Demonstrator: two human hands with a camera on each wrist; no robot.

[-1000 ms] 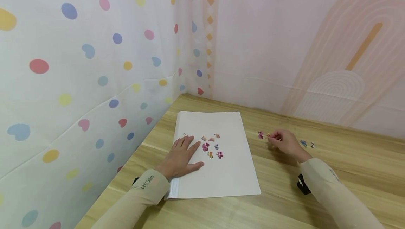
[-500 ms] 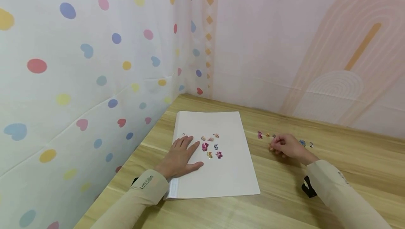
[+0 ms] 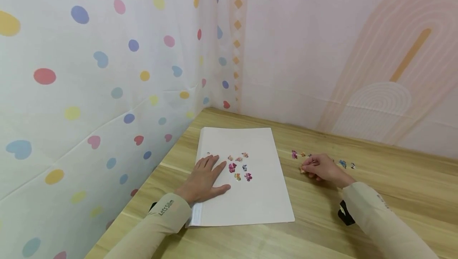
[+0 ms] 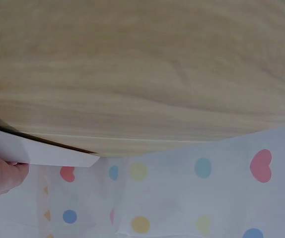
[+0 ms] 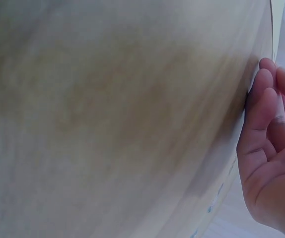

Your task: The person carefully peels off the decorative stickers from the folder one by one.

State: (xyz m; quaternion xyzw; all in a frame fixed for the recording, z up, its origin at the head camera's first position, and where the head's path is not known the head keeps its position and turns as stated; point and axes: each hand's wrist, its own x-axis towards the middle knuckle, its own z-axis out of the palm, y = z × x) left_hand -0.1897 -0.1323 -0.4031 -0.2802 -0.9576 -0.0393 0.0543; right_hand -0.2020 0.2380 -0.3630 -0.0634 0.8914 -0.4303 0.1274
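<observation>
Folder point(image 3: 257, 203), head view: white, lying flat on the wood-grain tabletop point(image 3: 243, 241), with a clear strip down its left side
Folder pieces point(image 3: 232, 167), head view: a cluster of small coloured shapes, pink, orange and blue, at the middle of the folder
Left hand point(image 3: 202, 181), head view: palm down on the folder's left part, fingers spread, thumb pointing right, just beside the cluster
Right hand point(image 3: 320, 166), head view: thumb and fingers pinching an orange piece point(image 3: 302, 168), right of the folder and apart from it; whether the piece touches the tabletop, cannot tell
Tabletop row point(image 3: 294, 154), head view: pink and orange shapes just past the right hand's fingers, a blue one point(image 3: 342, 164) and a dark-and-white one point(image 3: 353, 166) farther right, the hand hiding part of the row
Sleeves point(image 3: 168, 215), head view: beige, both with printed lettering
Dotted curtain point(image 3: 107, 92), head view: hanging along the left, meeting a pink curtain point(image 3: 304, 52) behind the tabletop
Folder edge, left wrist view: white, at the left margin, fingertips point(image 4: 16, 173) of the left hand beside it
Right fingers point(image 5: 262, 104), right wrist view: drawn together against the thumb, the pinched piece hard to make out
</observation>
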